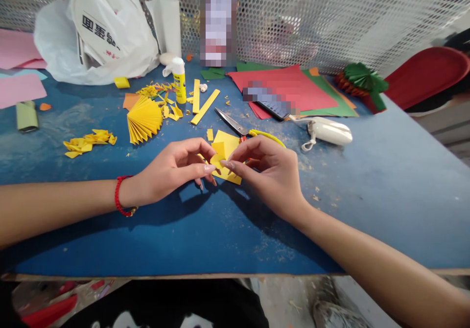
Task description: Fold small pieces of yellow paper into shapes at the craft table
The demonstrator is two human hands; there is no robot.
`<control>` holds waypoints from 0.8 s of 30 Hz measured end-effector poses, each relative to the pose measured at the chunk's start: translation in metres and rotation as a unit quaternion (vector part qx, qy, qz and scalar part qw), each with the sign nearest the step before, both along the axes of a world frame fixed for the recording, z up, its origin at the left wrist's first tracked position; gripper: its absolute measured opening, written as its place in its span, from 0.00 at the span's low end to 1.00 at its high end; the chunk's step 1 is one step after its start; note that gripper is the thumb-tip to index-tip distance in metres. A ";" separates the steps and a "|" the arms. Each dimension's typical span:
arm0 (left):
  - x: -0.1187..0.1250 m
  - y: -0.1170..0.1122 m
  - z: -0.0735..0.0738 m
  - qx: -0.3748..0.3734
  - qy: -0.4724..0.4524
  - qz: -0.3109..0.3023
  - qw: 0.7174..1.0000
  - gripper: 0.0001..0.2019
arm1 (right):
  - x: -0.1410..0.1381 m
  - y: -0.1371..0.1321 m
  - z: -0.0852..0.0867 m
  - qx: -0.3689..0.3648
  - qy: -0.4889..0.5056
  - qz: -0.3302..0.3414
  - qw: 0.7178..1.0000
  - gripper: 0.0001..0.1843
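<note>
**Right forearm (367, 254) crossed front edge of blue bench (205, 240); two hands pinched one yellow piece (219, 151)**

The left hand (176, 169), with a red bracelet (123, 196) at its wrist, gripped the yellow piece between thumb and fingertip. The right hand (277, 176) pinched the same piece from the other side. It was held over a yellow sheet (230, 141), midway between the bench's left and right edges.

Just beyond the right hand lay scissors (237, 126), tips toward the back left corner. Farther back, two yellow strips (205, 106) lay near an upright glue stick (179, 85). Toward the left edge were a pleated yellow fan (145, 122) and a cluster of folded yellow scraps (90, 142). On the right, a white device (330, 130) lay near a phone (271, 104), which overlapped a red sheet (279, 81). A green pleated piece (363, 77) sat by the back right corner, a white plastic bag (55, 39) along the back edge at left. Behind rose a perforated panel (330, 19).
</note>
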State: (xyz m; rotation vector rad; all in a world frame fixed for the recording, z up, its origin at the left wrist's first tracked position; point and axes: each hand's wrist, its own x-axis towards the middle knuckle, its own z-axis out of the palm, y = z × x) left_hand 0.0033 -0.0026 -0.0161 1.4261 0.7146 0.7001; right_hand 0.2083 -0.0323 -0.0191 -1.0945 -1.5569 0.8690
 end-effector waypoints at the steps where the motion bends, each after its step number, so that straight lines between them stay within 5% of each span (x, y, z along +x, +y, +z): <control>1: 0.000 0.000 0.000 0.000 -0.005 0.002 1.000 0.09 | 0.000 0.000 0.000 -0.009 0.008 0.007 1.000 0.17; 13: 0.000 -0.002 0.005 0.013 0.012 -0.002 1.000 0.07 | 0.000 -0.002 -0.001 0.015 0.008 0.028 0.999 0.14; 19: 0.000 -0.001 0.007 0.038 0.028 -0.012 0.999 0.07 | 0.004 -0.002 0.001 0.068 -0.036 0.090 0.993 0.01; 24: -0.002 -0.001 0.005 0.065 0.029 -0.034 0.997 0.08 | 0.005 -0.004 0.004 0.093 -0.051 0.082 0.991 0.05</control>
